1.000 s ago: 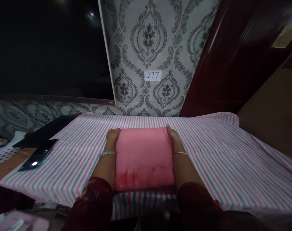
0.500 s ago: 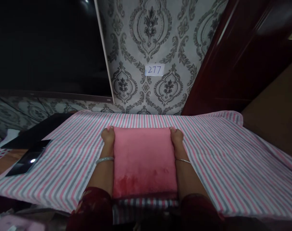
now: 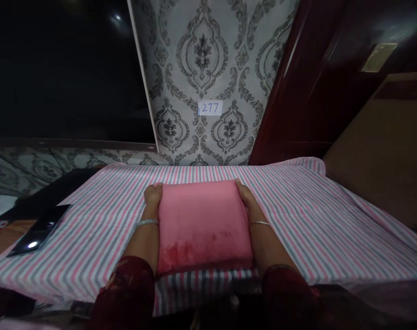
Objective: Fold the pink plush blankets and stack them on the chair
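A square, plush pink cushion (image 3: 203, 215) lies on the striped cloth (image 3: 291, 220) in front of me, with darker rubbed patches near its front edge. My left hand (image 3: 153, 195) grips its far left corner, thumb at the top edge. At the far right corner, my right hand (image 3: 244, 193) holds the cushion's side, with its fingers mostly hidden below. Both forearms run along the cushion's sides.
A dark phone (image 3: 40, 231) lies at the cloth's left edge, beside a black flat object (image 3: 60, 188). Behind are a large screen (image 3: 64, 78), patterned wallpaper with a "277" label (image 3: 210, 107), and a dark red glossy panel (image 3: 308, 91). A brown board (image 3: 383, 151) stands at the right.
The view has shifted slightly, so the scene sits further left. My right hand looks straighter along the cushion's corner. Both hands remain at the far corners.
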Available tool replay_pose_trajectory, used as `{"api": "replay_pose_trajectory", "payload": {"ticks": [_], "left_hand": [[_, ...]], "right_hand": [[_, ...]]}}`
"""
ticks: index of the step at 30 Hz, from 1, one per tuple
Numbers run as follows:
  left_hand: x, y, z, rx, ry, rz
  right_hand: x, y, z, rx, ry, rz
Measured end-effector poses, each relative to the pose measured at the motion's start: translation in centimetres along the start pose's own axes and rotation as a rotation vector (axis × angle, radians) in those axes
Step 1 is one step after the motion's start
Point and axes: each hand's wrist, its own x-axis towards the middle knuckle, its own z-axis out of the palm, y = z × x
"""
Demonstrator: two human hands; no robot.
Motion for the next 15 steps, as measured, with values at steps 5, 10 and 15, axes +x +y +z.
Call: {"api": "replay_pose_trajectory", "payload": {"ticks": [5,10,15], "left_hand": [[0.1,0.2,-1.8,-0.115,-0.119,-0.020],[-2.5,-2.9,-4.1,-0.279,-0.290,-0.028],[-7.9,-7.0,-6.0,-0.486,-0.444,-0.077]], "right_hand": [[-3.8,2.1,-1.3,0.270,-0.188,0.041],[-8.1,4.6,-2.1,0.483,-0.395,0.045],[-10.7,5.3,-2.4,0.571,-0.513,0.101]]}}
